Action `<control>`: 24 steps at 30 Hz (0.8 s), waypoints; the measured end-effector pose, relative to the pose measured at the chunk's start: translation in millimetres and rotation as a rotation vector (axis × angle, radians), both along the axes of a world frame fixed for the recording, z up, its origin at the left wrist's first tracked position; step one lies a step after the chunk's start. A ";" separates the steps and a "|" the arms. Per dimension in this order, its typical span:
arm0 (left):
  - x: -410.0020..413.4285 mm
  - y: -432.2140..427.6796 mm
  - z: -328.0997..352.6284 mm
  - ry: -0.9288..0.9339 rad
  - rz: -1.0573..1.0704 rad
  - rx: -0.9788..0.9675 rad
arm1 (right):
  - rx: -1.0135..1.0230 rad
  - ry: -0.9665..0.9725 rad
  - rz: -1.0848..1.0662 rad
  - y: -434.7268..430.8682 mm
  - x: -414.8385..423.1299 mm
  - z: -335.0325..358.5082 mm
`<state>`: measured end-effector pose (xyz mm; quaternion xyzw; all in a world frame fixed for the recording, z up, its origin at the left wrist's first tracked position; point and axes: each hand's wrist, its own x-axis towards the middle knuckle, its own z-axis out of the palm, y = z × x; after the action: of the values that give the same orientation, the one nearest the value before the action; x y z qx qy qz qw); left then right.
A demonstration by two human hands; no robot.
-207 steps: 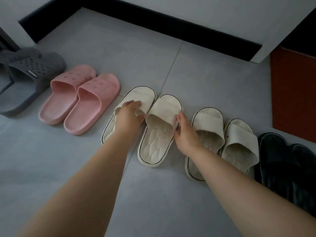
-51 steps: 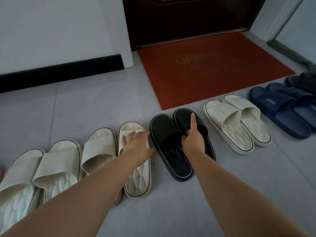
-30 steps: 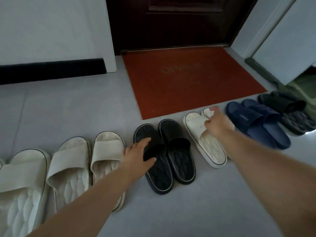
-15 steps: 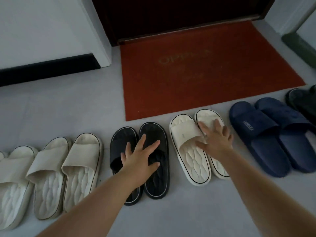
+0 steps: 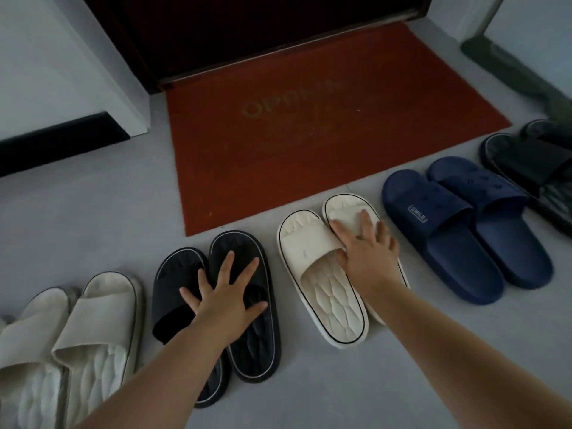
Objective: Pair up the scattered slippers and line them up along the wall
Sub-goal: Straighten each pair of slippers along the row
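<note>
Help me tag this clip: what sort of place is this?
Most likely a home entryway: a dark door with a red doormat in front of it, and slipper pairs, such as the navy slippers, lined up on the grey floor.

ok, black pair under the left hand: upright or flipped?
Upright. Both black slippers lie soles down on the floor, straps and quilted footbeds facing up; the left hand rests spread across their straps.

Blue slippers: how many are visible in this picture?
2. The labelled blue slipper lies right of the cream pair; the second blue slipper lies beside it, farther right. None seems hidden.
</note>
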<state>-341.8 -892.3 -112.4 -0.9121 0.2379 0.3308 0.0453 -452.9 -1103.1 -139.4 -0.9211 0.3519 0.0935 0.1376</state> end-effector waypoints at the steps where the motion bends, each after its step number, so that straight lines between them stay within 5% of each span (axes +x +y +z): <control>1: -1.5 -0.2 -1.0 -0.014 -0.002 0.009 | 0.002 0.011 -0.003 0.8 -3.1 0.4; 10: -3.9 -8.8 -9.9 -0.050 0.013 0.173 | 0.200 -0.086 0.019 -12.3 -23.7 17.1; 16: -2.5 -16.5 -15.4 -0.054 -0.049 0.262 | 0.053 -0.467 -0.586 -104.8 -103.6 42.1; 21: -1.8 -9.7 -27.7 -0.116 -0.143 0.256 | 0.249 -0.491 -0.677 -155.9 -104.8 35.9; 24: -1.4 -7.4 -32.8 -0.136 -0.149 0.258 | 0.178 -0.534 -0.733 -158.1 -84.5 28.6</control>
<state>-343.2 -899.7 -145.2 -0.8988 0.2570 0.2917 0.2027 -537.4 -1261.1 -110.8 -0.7122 0.5974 -0.1718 0.3261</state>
